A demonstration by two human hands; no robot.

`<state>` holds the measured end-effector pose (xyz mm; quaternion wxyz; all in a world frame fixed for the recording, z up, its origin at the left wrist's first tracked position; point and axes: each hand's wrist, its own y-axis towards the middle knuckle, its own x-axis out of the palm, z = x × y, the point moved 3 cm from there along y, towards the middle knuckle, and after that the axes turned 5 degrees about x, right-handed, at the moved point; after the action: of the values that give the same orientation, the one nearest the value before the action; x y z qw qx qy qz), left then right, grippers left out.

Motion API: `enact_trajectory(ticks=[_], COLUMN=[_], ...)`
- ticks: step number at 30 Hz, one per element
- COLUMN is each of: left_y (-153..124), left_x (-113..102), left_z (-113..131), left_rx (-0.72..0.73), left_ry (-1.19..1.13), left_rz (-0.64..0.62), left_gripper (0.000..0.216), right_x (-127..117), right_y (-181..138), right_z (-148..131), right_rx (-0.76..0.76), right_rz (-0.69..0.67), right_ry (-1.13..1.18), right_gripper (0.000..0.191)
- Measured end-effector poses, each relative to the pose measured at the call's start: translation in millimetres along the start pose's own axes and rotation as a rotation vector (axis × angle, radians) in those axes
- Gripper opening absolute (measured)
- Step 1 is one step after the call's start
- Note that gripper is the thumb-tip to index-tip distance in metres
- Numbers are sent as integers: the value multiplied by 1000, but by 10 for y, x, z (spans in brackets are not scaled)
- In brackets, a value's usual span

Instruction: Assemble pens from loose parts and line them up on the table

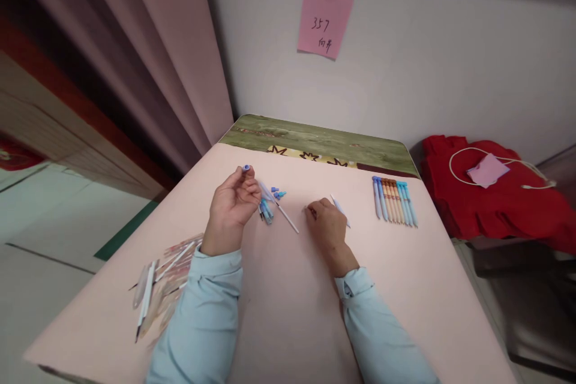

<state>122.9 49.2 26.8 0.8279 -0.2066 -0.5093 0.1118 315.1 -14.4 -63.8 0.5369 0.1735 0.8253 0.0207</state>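
Raised over the table, my left hand (236, 198) pinches a blue pen part (245, 168) between thumb and forefinger, its round open end showing. My right hand (327, 225) is low over the tabletop with its fingers pinched; whatever is in them is too small to make out. A pale blue pen barrel (341, 211) lies just beyond the right hand. Between the hands rests a white pen refill (287, 219). Small blue pen parts (278, 193) and light blue pen pieces (266, 211) lie beside the left hand.
Finished-looking pens (395, 201) in blue, brown and turquoise line up at the right. A loose pile of refills and clear barrels (155, 288) lies left, partly behind my sleeve. The pink tabletop (288, 312) ends near a red cloth-covered stool (450, 192) with a white cable.
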Motion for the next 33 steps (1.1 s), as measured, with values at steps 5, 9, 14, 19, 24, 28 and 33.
enact_trajectory(ticks=[5,9,14,19,24,28,33], left_y=[24,20,-49,-179,-245,-242,-252], left_x=[-23,-6,26,13,4,-7,-16], left_z=[39,-51,-441,-852,-983,-1031,-1074], left_rx=[20,-9,-117,-248,-266,-274,-308], left_ry=[13,20,81,163,228,244,235], left_rz=[-1,-26,-106,-100,-83,-92,-79], left_gripper=[12,15,15,11,8,6,7], right_x=[-134,-318,-525,-774,-926,-907,-884], right_y=[13,63,115,119,104,88,86], right_z=[-8,49,123,99,29,-3,-1], right_rx=[48,167,373,374,306,298,290], right_rz=[70,58,-19,37,33,-30,-3], right_ry=[169,600,1115,1281,1356,1344,1349], right_gripper=[13,18,26,28,33,29,31])
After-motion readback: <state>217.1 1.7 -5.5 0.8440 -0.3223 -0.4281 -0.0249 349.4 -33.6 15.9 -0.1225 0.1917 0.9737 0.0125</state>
